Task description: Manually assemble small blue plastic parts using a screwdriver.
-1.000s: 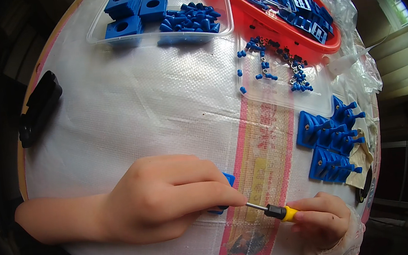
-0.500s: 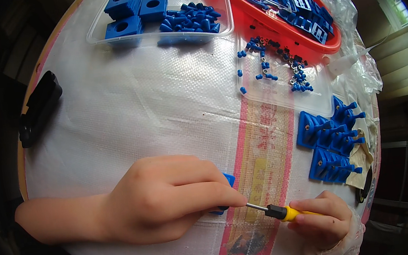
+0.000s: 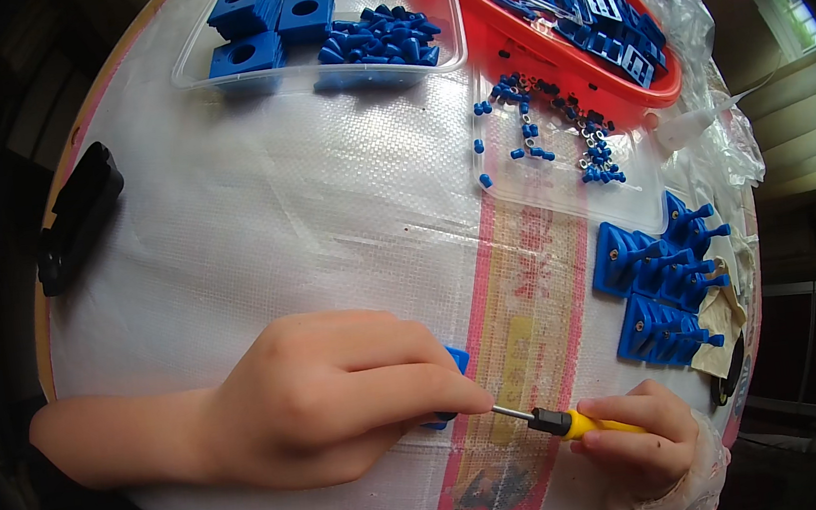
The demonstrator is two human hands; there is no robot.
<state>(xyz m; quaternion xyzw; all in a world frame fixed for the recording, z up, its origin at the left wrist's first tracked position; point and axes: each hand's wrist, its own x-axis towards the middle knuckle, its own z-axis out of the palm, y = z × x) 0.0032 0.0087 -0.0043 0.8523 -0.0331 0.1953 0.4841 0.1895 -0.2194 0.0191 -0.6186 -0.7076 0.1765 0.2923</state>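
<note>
My left hand (image 3: 344, 398) is closed over a blue plastic part (image 3: 457, 358), most of which is hidden beneath the fingers. Its index finger stretches to the tip of a screwdriver (image 3: 578, 424), where the metal shaft meets the fingertip; what the tip touches is covered. Pinched between the thumb and fingers of my right hand (image 3: 650, 437) is the screwdriver's yellow handle with a black collar, lying nearly level. To the right of the hands stand several blue assembled pieces (image 3: 659, 292), square bases with pegs sticking out and screws showing.
A clear container (image 3: 459, 43) at the back holds stacked blue square plates and blue cone caps. Beside it, a red basin (image 3: 668, 89) carries more blue parts. Small blue, black and white bits lie on a clear lid (image 3: 562, 192). A black case-like object (image 3: 81, 212) rests at the left edge.
My right hand and the screwdriver handle have shifted very slightly left, toward my left hand. The left hand keeps its place.
</note>
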